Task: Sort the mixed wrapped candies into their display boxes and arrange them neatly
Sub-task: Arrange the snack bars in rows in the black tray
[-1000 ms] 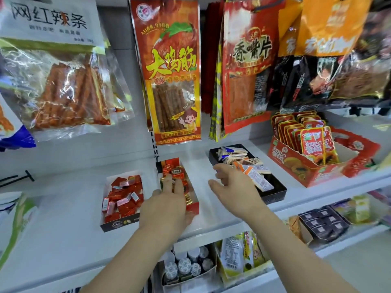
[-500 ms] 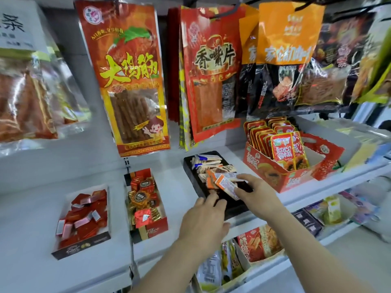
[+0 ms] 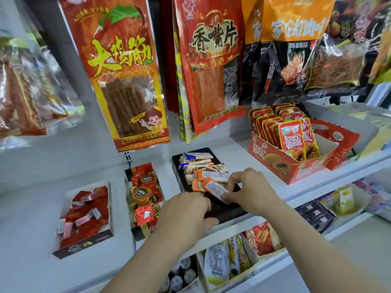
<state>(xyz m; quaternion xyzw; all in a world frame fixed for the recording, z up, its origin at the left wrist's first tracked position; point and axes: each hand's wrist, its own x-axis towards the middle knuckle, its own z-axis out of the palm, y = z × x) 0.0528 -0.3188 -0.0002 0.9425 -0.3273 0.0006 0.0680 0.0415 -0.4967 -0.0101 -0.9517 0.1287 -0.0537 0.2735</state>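
Note:
Three display boxes stand on a white shelf (image 3: pixel 29 212). A black box (image 3: pixel 176 166) holds long orange, blue and beige wrapped candies. My right hand (image 3: pixel 251 193) pinches an orange-and-white wrapped candy (image 3: pixel 213 187) over this box. My left hand (image 3: pixel 186 212) rests on the box's front left edge, fingers curled on the rim. To the left, a red box (image 3: pixel 146 228) holds gold and red square candies, and a white-rimmed box (image 3: pixel 84 247) holds red and pink wrapped candies.
Large snack bags (image 3: pixel 122 72) hang from hooks just above the boxes. A red carton of papaya packets (image 3: pixel 281 163) stands right of the black box. The lower shelf holds drink packs (image 3: pixel 218 265), bottle caps and dark boxes (image 3: pixel 315 214).
My left hand left the red box and moved right to the black box's front edge. My right hand closed on an orange candy in the black box. The view shifted right.

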